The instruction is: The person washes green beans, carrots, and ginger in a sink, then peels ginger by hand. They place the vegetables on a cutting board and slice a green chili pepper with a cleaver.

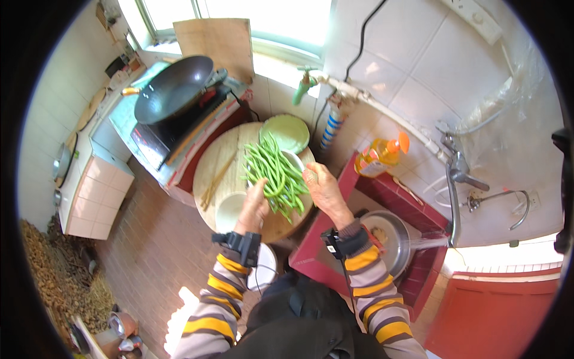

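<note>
A heap of long green beans (274,172) fills a bowl, whose white rim (293,159) shows behind them, over a round wooden board (210,157). My left hand (254,207) grips the near left side of this load, thumb against the beans. On its right side my right hand (325,190) is closed at the edge. The beans hide most of the bowl, so the exact finger hold is partly covered. Beside my left hand a white bowl (229,213) rests on the board. Chopsticks (218,181) lie to the left, and a pale green plate (284,133) sits behind.
Water from the faucet (454,211) runs into a steel basin (394,242) in the red-rimmed sink (320,238). A soap pump bottle (379,155) stands on its rim. At the back left, a wok (177,92) sits above an induction cooker (150,143). A white bucket (263,269) is below.
</note>
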### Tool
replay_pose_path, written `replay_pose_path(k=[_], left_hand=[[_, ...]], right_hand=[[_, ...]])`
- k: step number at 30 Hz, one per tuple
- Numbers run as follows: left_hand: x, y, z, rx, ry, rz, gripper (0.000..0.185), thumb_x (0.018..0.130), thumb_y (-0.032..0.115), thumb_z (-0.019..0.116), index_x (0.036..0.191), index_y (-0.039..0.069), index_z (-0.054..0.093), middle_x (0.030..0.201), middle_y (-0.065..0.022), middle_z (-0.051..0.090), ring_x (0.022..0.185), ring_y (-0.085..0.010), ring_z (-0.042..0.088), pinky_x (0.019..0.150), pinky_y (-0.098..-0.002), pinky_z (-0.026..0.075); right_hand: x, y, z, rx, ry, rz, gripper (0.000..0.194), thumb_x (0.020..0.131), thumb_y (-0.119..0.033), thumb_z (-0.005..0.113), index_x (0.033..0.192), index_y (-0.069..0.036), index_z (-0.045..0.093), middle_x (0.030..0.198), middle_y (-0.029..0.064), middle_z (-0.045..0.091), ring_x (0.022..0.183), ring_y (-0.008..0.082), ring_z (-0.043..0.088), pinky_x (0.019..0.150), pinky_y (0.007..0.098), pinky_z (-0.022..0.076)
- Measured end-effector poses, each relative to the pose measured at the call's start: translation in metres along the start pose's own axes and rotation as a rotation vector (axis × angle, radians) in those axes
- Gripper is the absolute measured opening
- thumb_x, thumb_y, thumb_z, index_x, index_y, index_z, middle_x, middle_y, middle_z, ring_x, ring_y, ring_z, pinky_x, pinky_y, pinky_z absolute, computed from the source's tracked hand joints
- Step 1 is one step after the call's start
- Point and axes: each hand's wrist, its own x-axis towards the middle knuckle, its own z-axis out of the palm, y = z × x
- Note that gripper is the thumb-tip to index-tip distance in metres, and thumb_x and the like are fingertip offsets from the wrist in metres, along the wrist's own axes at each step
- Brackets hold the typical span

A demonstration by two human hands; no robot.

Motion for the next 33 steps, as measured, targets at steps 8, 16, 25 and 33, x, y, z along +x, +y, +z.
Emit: replay_pose_path(k=[8,16,25,33], left_hand=[[0.032,-0.006,-0.014,0.078,-0.043,-0.080,0.035,0.093,0.021,0.056,0.123,0.004,0.052,0.107,-0.0099,0.064,0.087,-0.0191,0.066,0.066,-0.0325,0.056],[0.053,-0.008,-0.015,-0.183,-0.108,-0.255,0.040,0.088,0.032,0.066,0.120,0.010,0.057,0.111,-0.0062,0.065,0.094,-0.0234,0.065,0.081,-0.0466,0.055],[0.039,0.008,0.008,-0.079,-0.126,-0.196,0.045,0.085,0.045,0.066,0.111,0.008,0.063,0.100,-0.0080,0.068,0.085,-0.0237,0.067,0.074,-0.0464,0.057],[0.042,-0.003,0.023,0.058,0.127,-0.023,0.049,0.087,0.042,0.065,0.110,-0.002,0.060,0.096,-0.0116,0.066,0.078,-0.0209,0.065,0.066,-0.0379,0.056]], right_hand=[[0.058,0.078,0.085,-0.327,-0.306,0.049,0.045,0.094,-0.039,0.051,0.110,0.003,0.053,0.094,0.0315,0.060,0.088,0.0437,0.060,0.073,0.0456,0.0476],[0.083,0.094,0.107,-0.309,-0.619,0.362,0.088,0.086,-0.069,0.035,0.106,0.013,0.061,0.105,0.0376,0.057,0.106,0.0467,0.055,0.093,0.0451,0.0415],[0.078,0.074,0.098,0.111,-0.708,0.647,0.099,0.083,-0.077,0.031,0.118,0.012,0.056,0.118,0.0288,0.058,0.118,0.0350,0.052,0.099,0.0365,0.0361],[0.071,0.087,0.109,0.086,-0.587,0.419,0.101,0.084,-0.078,0.024,0.122,0.012,0.052,0.123,0.0343,0.051,0.124,0.0391,0.045,0.103,0.0389,0.0337]])
